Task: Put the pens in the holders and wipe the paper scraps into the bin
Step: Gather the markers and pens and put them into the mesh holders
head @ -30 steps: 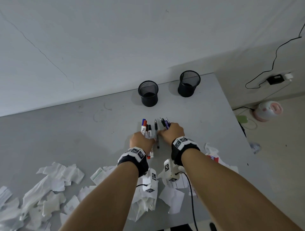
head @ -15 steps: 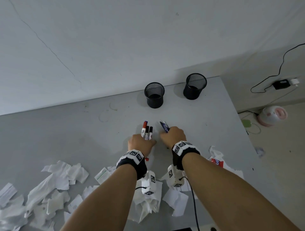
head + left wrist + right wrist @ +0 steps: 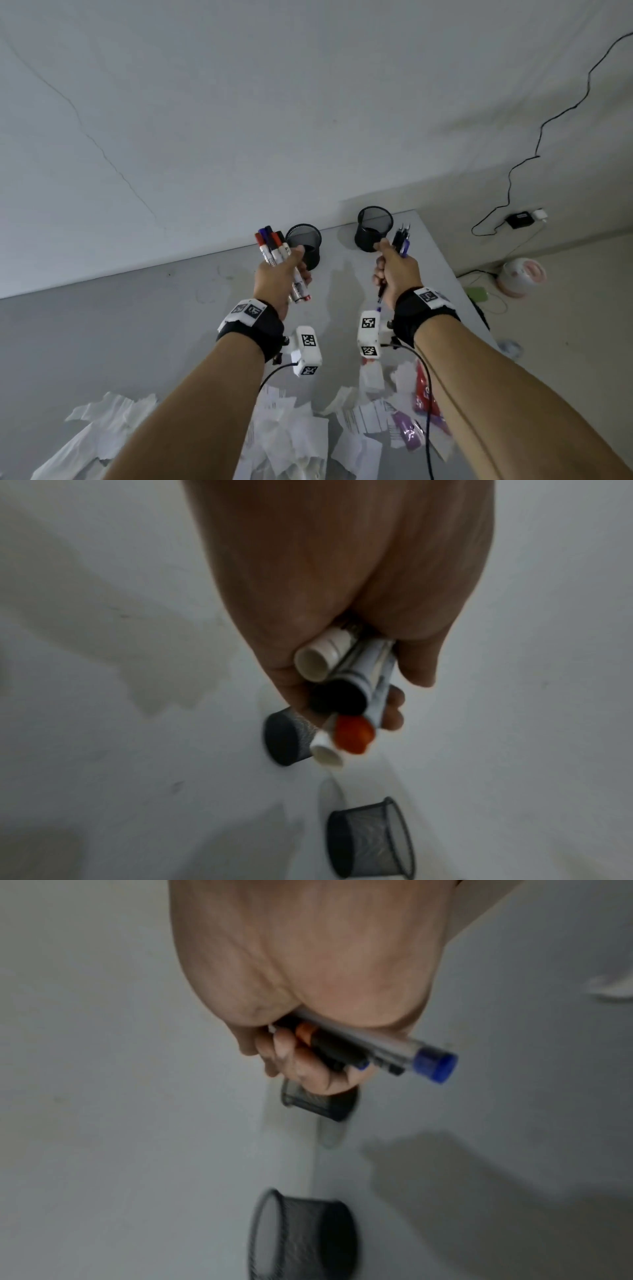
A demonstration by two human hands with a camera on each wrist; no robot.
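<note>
White markers [image 3: 274, 253] with red, blue and black caps; black mesh holders [image 3: 306, 245]; grey table [image 3: 102, 335]; white paper scraps [image 3: 102, 425]; black-and-white checked wrist tags [image 3: 247, 310]

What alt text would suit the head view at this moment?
Above a grey table, the left hand grips a bunch of markers and the right hand grips several pens, near two black mesh holders. Paper scraps litter the near edge.
</note>
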